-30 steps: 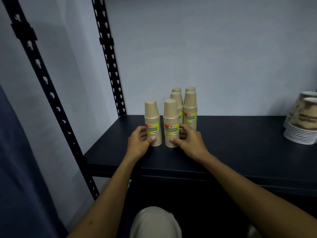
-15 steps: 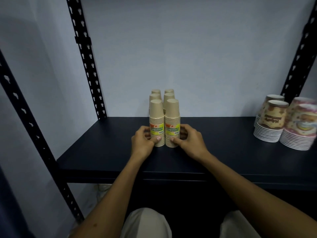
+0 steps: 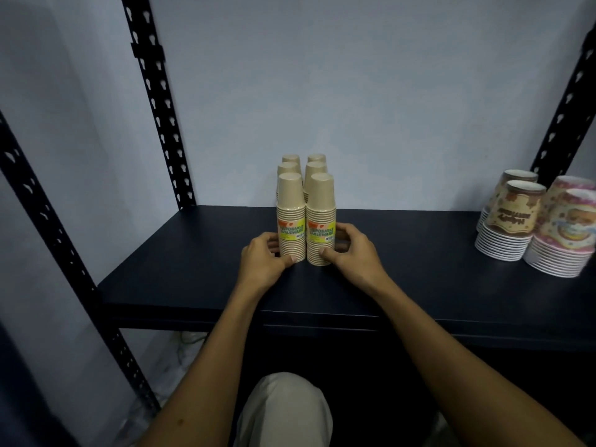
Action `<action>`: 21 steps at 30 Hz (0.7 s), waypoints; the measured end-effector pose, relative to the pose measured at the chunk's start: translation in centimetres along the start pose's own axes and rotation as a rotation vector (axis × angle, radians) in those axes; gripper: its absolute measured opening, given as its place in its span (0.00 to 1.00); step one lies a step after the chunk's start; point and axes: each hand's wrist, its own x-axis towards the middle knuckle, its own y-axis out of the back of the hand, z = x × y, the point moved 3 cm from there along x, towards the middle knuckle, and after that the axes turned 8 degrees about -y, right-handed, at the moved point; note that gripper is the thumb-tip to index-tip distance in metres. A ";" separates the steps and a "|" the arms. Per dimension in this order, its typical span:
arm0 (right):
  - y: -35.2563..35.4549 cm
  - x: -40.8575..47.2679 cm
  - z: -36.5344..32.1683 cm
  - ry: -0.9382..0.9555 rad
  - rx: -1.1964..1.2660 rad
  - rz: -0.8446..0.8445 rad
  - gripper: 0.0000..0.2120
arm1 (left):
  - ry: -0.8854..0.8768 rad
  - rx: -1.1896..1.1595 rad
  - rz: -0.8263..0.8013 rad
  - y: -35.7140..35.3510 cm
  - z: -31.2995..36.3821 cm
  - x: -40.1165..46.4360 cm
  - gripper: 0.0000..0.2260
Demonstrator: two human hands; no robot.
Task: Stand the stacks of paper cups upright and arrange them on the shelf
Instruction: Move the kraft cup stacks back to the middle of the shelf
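**A:** Head view, inspection of the shelf. Report the cups.

**B:** Six tan stacks, all upright, mouths down, in two files of three running toward 12 o'clock. The front pair stand side by side, touching or nearly so; each carries a yellow label. The four behind show only their tops.

**A:** Hands?

**B:** The left hand is curled against the front left stack from 9 o'clock, thumb at its base. The right hand is curled against the front right stack from 3 o'clock, thumb at its base. The hands are apart, the pair pressed between them. Whether either fully grips its stack, I cannot tell.

**A:** Edges and room?

**B:** The group sits mid-shelf. Bare board lies at 9 o'clock up to the black upright, and at 3 o'clock up to the printed bowls. The front edge at 6 o'clock is well apart from the front pair. The rear stacks stand near the wall at 12 o'clock; the gap there is hidden.

**A:** The bowls, counted?

**B:** Four stacks visible at 3 o'clock, two brown-printed, two pink-printed, blurred at the frame edge. Three uprights in sight.
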 end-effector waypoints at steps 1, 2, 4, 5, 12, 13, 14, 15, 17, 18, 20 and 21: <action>0.0 0.0 0.0 -0.004 0.003 -0.001 0.28 | 0.002 0.012 0.003 0.0 0.0 0.0 0.24; 0.0 -0.1 0.0 -0.008 0.006 -0.004 0.28 | 0.001 0.019 0.007 0.0 0.1 0.0 0.24; -0.1 -0.2 -0.1 -0.008 -0.004 -0.023 0.29 | -0.008 0.030 0.010 0.0 0.1 0.0 0.24; -0.1 -0.2 -0.1 -0.005 -0.026 -0.041 0.30 | -0.013 0.037 0.011 0.0 0.1 0.0 0.23; -0.4 -0.1 0.0 -0.010 -0.087 -0.031 0.29 | -0.007 0.083 0.034 0.1 -0.1 0.0 0.23; -0.4 -0.1 0.0 -0.012 -0.085 -0.027 0.29 | -0.006 0.094 0.033 0.2 0.0 -0.1 0.23; -0.4 -0.1 0.0 -0.013 -0.086 -0.026 0.29 | -0.006 0.102 0.031 0.2 0.0 -0.1 0.23; -0.4 -0.1 -0.1 -0.012 -0.089 -0.025 0.29 | -0.004 0.107 0.030 0.2 0.1 -0.1 0.23; -0.4 -0.2 -0.1 -0.009 -0.108 -0.024 0.27 | 0.002 0.117 0.029 0.2 0.2 -0.2 0.22; -0.4 -0.2 -0.2 -0.006 -0.120 -0.024 0.27 | 0.003 0.121 0.030 0.2 0.3 -0.2 0.21; -0.4 -0.2 -0.2 0.001 -0.146 -0.020 0.26 | 0.001 0.126 0.032 0.2 0.4 -0.3 0.21; -0.4 -0.2 -0.2 0.004 -0.157 -0.017 0.26 | 0.000 0.129 0.033 0.2 0.4 -0.3 0.21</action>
